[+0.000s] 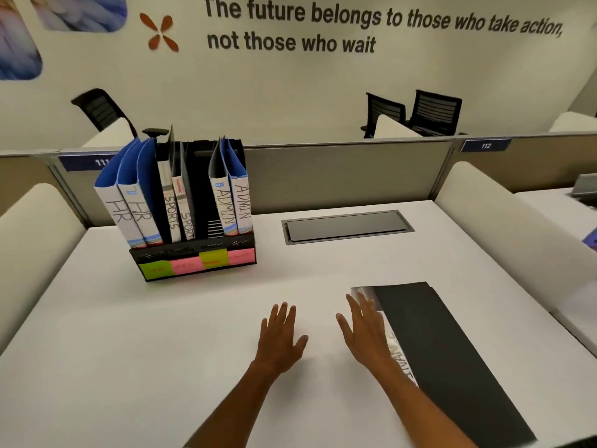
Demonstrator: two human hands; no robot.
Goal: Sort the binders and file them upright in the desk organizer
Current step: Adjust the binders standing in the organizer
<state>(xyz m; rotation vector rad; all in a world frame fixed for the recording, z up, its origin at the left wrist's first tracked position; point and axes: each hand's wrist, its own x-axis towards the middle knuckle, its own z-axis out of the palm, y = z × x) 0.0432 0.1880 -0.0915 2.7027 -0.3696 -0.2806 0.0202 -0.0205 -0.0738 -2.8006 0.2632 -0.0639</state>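
Note:
A black desk organizer (197, 265) with pink and green labels stands at the back left of the white desk. Upright in it are two blue HR binders (129, 202), two black SPORTS binders (176, 208) and two ADMIN binders (231, 202). One slot between SPORTS and ADMIN looks unfilled. A black binder (445, 347) lies flat at the front right, its white spine label facing left. My right hand (363, 328) has straight fingers against that spine edge. My left hand (281, 334) lies flat on the desk with fingers spread, holding nothing.
A grey cable hatch (347, 226) is set into the desk behind the hands. Padded white dividers (504, 227) flank the desk, and a grey partition (339, 171) runs along the back. Black chairs (433, 113) stand beyond it.

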